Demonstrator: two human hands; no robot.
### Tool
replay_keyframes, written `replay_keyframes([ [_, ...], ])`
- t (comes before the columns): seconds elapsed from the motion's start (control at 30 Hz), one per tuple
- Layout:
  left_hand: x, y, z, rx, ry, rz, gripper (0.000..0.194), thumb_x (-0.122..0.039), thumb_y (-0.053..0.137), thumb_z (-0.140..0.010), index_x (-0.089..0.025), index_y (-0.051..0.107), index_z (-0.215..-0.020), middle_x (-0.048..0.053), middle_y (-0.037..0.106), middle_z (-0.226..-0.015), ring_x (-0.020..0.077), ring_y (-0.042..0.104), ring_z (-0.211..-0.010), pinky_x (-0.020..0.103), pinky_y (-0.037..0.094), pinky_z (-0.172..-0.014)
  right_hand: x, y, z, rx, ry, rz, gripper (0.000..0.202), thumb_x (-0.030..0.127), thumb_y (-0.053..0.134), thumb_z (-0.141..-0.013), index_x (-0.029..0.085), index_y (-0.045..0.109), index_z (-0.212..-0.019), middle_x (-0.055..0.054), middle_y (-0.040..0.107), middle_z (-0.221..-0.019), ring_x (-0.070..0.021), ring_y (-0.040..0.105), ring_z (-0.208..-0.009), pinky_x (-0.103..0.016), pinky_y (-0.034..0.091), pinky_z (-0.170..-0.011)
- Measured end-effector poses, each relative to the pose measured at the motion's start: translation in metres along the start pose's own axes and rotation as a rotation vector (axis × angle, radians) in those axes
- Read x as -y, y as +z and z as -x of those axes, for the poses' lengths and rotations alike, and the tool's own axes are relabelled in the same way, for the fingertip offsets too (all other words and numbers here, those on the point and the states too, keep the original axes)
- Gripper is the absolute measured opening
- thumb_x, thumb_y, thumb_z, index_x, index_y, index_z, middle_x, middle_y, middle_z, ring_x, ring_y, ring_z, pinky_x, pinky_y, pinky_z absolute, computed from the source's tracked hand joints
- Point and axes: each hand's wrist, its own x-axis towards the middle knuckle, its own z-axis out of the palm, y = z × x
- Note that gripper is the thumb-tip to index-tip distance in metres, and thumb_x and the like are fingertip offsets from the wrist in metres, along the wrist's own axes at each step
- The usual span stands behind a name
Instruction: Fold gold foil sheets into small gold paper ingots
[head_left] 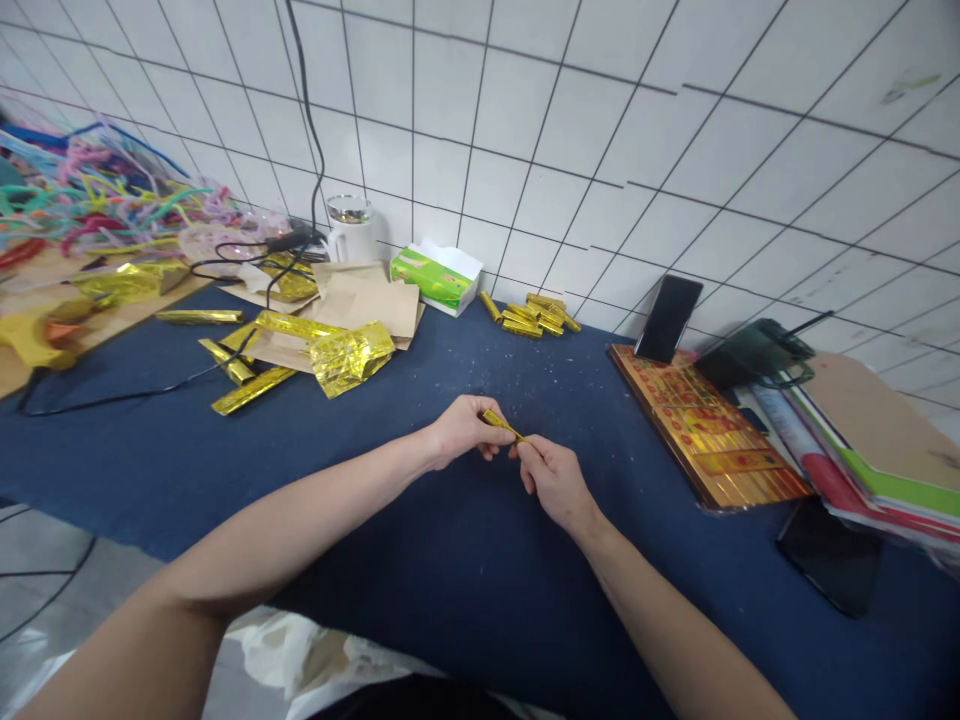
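Above the middle of the dark blue tabletop, a small rolled piece of gold foil (495, 420) runs between my two hands. My left hand (469, 430) pinches its upper left part, thumb across it. The fingers of my right hand (551, 475) are closed on its lower right end, which they partly hide. Beyond my hands, near the wall, lies a pile of short gold foil rolls (536, 315). Left of my hands are a crinkled gold foil sheet (352, 355) and a longer folded foil strip (253, 390).
A green tissue pack (439, 278), a white mug (351, 235) and brown paper (367, 295) stand near the wall. At left are a yellow glue gun (34, 335), a black cable (135, 400) and colourful pipe cleaners (112, 190). A phone (669, 318) leans upright on red-gold packs (712, 430) at right.
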Motion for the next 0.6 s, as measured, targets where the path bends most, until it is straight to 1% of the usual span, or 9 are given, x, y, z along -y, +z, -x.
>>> replay_keyframes([
  [0.13,-0.003,-0.004,-0.001,0.0,-0.057,0.008,0.022,-0.024,0.071,-0.062,-0.01,0.054,-0.064,0.002,0.059,-0.056,0.0079,0.054,-0.045,0.02,0.045,-0.043,0.0,-0.011,-0.004,0.072,-0.012,0.055,0.03,0.036,0.037,-0.085,0.018,0.056,-0.071,0.006,0.046,-0.039,-0.0088,0.039,-0.036,-0.021,0.031,-0.042],
  [0.23,-0.005,-0.009,-0.001,0.079,-0.108,0.0,0.026,-0.033,0.068,-0.066,-0.01,0.055,-0.071,0.003,0.061,-0.059,0.0092,0.057,-0.048,0.021,0.046,-0.046,-0.001,-0.018,-0.006,0.082,-0.012,0.106,0.03,0.034,0.036,-0.085,0.018,0.055,-0.07,0.006,0.046,-0.039,-0.0092,0.041,-0.037,-0.021,0.032,-0.043],
  [0.3,-0.007,-0.012,-0.001,0.135,-0.113,-0.068,0.029,-0.039,0.063,-0.07,-0.011,0.056,-0.075,0.003,0.061,-0.059,0.0093,0.056,-0.047,0.021,0.046,-0.046,-0.001,-0.02,-0.006,0.062,-0.017,0.16,0.028,0.032,0.036,-0.085,0.019,0.055,-0.07,0.006,0.045,-0.04,-0.0096,0.042,-0.038,-0.021,0.033,-0.044],
  [0.4,-0.01,-0.016,0.0,0.172,-0.083,-0.293,0.031,-0.042,0.053,-0.077,-0.012,0.053,-0.071,0.0,0.057,-0.054,0.0076,0.051,-0.041,0.019,0.041,-0.042,-0.003,-0.021,-0.006,0.052,-0.049,0.25,0.026,0.03,0.037,-0.084,0.02,0.056,-0.07,0.006,0.044,-0.042,-0.01,0.042,-0.039,-0.022,0.032,-0.044],
  [0.47,-0.011,-0.017,0.0,0.195,-0.054,-0.506,0.03,-0.038,0.044,-0.083,-0.013,0.052,-0.067,-0.002,0.052,-0.049,0.007,0.046,-0.039,0.018,0.036,-0.04,-0.003,-0.021,-0.006,0.082,-0.058,0.272,0.025,0.03,0.038,-0.084,0.02,0.055,-0.069,0.006,0.044,-0.042,-0.01,0.041,-0.039,-0.022,0.031,-0.044],
  [0.53,-0.013,-0.017,0.001,0.207,0.031,-0.727,0.03,-0.031,0.038,-0.085,-0.014,0.054,-0.066,-0.003,0.048,-0.047,0.0074,0.044,-0.041,0.018,0.034,-0.042,-0.003,-0.022,-0.006,0.123,-0.047,0.254,0.025,0.03,0.038,-0.084,0.02,0.055,-0.069,0.006,0.044,-0.042,-0.0099,0.041,-0.039,-0.022,0.031,-0.043],
  [0.6,-0.015,-0.016,0.002,0.196,0.167,-0.907,0.029,-0.025,0.037,-0.085,-0.015,0.055,-0.065,-0.003,0.048,-0.049,0.0081,0.045,-0.046,0.018,0.034,-0.047,-0.002,-0.023,-0.006,0.167,-0.023,0.219,0.024,0.031,0.038,-0.084,0.02,0.054,-0.069,0.006,0.043,-0.042,-0.0097,0.041,-0.04,-0.021,0.032,-0.044],
])
